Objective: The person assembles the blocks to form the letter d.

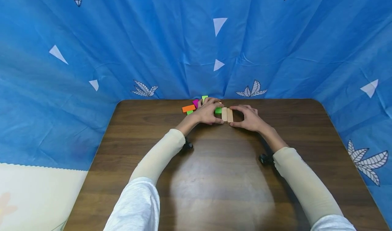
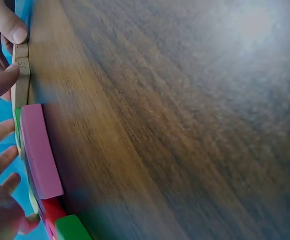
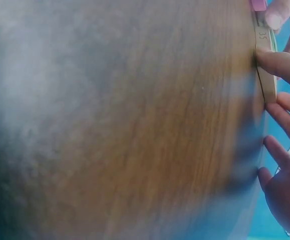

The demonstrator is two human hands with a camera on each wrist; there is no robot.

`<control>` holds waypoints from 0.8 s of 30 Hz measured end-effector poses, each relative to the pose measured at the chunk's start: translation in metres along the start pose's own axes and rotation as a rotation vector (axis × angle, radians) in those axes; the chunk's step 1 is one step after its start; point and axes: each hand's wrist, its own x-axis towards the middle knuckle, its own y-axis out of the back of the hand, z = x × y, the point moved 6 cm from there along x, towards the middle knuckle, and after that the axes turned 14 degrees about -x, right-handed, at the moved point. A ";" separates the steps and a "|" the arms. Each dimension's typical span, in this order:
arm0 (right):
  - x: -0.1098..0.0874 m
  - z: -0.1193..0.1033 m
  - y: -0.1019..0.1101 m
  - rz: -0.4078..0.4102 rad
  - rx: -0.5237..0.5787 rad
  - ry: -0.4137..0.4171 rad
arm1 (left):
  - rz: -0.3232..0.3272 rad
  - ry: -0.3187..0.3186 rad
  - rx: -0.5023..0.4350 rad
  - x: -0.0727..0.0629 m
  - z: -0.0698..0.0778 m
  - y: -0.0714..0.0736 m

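Two plain wooden blocks lie side by side near the table's far edge, a left wooden block (image 1: pixel 224 114) and a right wooden block (image 1: pixel 229 115). My left hand (image 1: pixel 208 112) pinches the left one by its ends, thumb on the near end and index finger at the far end. From the other side my right hand (image 1: pixel 251 118) grips the right block the same way. Printed digits show on a wooden block's end (image 3: pixel 263 36) in the right wrist view. A green block (image 1: pixel 218 110) sits just left of the wooden pair, partly under my left hand.
Coloured blocks lie around my left hand: an orange block (image 1: pixel 188 108), a magenta block (image 1: pixel 195 103) and several green ones. The left wrist view shows a pink block (image 2: pixel 39 152) close by. A blue curtain (image 1: pixel 183 47) hangs behind the brown wooden table (image 1: pixel 223 176).
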 end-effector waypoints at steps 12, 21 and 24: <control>0.001 -0.002 0.002 0.009 0.006 0.019 | 0.002 0.026 0.007 0.013 -0.007 -0.002; -0.023 0.003 0.007 -0.002 0.018 0.020 | 0.005 0.036 0.016 0.015 -0.005 -0.002; -0.034 0.000 0.006 -0.005 0.025 0.035 | 0.008 0.032 0.028 0.011 -0.003 0.000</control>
